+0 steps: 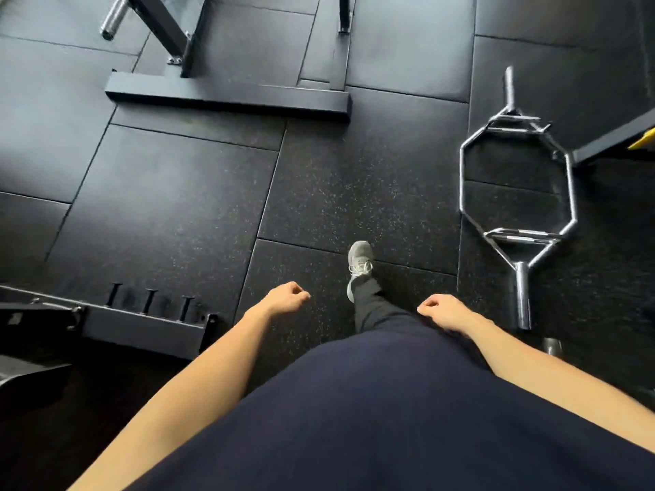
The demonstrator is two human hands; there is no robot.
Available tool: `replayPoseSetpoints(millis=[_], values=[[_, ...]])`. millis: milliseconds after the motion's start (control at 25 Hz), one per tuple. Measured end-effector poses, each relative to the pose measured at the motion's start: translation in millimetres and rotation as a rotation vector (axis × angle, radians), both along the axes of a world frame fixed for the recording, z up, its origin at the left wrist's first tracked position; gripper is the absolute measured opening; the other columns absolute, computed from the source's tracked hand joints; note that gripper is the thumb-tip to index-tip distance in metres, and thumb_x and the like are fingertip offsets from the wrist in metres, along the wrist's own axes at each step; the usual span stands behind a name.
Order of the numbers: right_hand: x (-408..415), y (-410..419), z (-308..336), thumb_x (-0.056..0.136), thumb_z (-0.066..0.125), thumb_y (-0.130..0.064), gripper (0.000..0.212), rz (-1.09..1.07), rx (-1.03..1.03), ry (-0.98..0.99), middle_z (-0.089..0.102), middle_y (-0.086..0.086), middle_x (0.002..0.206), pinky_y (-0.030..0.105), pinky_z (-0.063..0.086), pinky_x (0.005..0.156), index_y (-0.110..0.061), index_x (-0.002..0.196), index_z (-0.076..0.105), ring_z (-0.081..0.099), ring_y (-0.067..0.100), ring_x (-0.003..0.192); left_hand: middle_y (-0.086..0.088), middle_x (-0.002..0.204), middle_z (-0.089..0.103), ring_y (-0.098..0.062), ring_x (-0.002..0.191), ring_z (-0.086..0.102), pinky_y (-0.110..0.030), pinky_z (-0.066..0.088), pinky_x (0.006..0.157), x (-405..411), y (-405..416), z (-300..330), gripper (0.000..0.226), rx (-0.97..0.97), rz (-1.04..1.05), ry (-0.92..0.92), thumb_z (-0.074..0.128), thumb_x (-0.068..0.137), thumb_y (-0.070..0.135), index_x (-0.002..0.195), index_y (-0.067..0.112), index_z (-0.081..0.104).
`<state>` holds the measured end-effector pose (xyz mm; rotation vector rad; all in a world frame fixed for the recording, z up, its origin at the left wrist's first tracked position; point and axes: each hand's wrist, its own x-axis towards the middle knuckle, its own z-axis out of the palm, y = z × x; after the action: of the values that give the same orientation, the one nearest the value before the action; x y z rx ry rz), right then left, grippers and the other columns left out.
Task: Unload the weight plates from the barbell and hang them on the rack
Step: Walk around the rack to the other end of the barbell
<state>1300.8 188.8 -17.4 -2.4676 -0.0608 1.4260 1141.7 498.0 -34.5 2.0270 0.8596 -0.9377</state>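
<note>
A chrome hex bar [515,193] lies flat on the black rubber floor at the right, with no plates visible on its sleeves. My left hand [287,298] hangs in front of my body with fingers loosely curled and holds nothing. My right hand [443,309] hangs the same way, left of the bar's near sleeve [522,295], and is empty too. No weight plate shows clearly in view. A black frame base with short upright pegs [149,315] sits low at the left.
A black machine base [227,95] with a slanted post and a chrome sleeve [111,19] stands at the top left. Another dark frame with a yellow part [641,140] is at the right edge. My grey shoe [358,264] steps forward on the floor mats.
</note>
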Motion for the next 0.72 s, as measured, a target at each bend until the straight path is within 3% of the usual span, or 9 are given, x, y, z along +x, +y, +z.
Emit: replayPoseSetpoints(millis=[160, 360, 520, 640, 720], values=[[133, 103, -24, 0.090, 0.062, -0.032, 0.012, 0.137, -0.002, 0.021, 0.062, 0.002, 0.094, 0.028, 0.040, 0.073, -0.021, 0.091, 0.064, 0.052, 0.019, 0.079, -0.008, 0.131, 0.061, -0.024, 0.120, 0.056, -0.030, 0.042, 0.096, 58, 60, -18, 0.039, -0.022, 0.018, 0.168, 0.049, 0.097, 0.039, 0.126, 0.014, 0.058], [273, 267, -7, 0.090, 0.062, -0.033, 0.014, 0.386, 0.008, 0.019, 0.064, 0.003, 0.093, 0.027, 0.041, 0.073, -0.020, 0.091, 0.062, 0.055, 0.018, 0.078, -0.007, 0.137, 0.057, -0.023, 0.125, 0.052, -0.029, 0.039, 0.100, 115, 158, 6, 0.040, 0.007, 0.337, 0.152, 0.043, 0.100, 0.040, 0.125, 0.012, 0.059], [342, 400, 4, 0.091, 0.060, -0.033, 0.014, 0.582, 0.067, 0.009, 0.065, 0.004, 0.091, 0.027, 0.044, 0.071, -0.020, 0.095, 0.063, 0.055, 0.012, 0.067, -0.008, 0.134, 0.057, -0.026, 0.123, 0.052, -0.030, 0.037, 0.095, 157, 224, 4, 0.037, 0.016, 0.616, 0.140, 0.044, 0.100, 0.038, 0.121, 0.012, 0.060], [377, 488, -4, 0.092, 0.059, -0.033, 0.017, 0.730, 0.046, 0.026, 0.063, 0.002, 0.095, 0.026, 0.042, 0.073, -0.019, 0.100, 0.063, 0.054, 0.010, 0.068, -0.009, 0.137, 0.053, -0.027, 0.125, 0.049, -0.032, 0.036, 0.098, 180, 270, -17, 0.040, -0.058, 0.653, 0.182, 0.036, 0.102, 0.035, 0.123, 0.009, 0.058], [398, 551, -11, 0.092, 0.059, -0.032, 0.019, 0.797, 0.038, 0.016, 0.063, 0.002, 0.097, 0.025, 0.041, 0.075, -0.017, 0.102, 0.064, 0.056, 0.013, 0.074, -0.007, 0.141, 0.050, -0.024, 0.126, 0.049, -0.031, 0.036, 0.098, 194, 312, -34, 0.044, -0.119, 0.636, 0.202, 0.032, 0.101, 0.040, 0.130, 0.016, 0.056]])
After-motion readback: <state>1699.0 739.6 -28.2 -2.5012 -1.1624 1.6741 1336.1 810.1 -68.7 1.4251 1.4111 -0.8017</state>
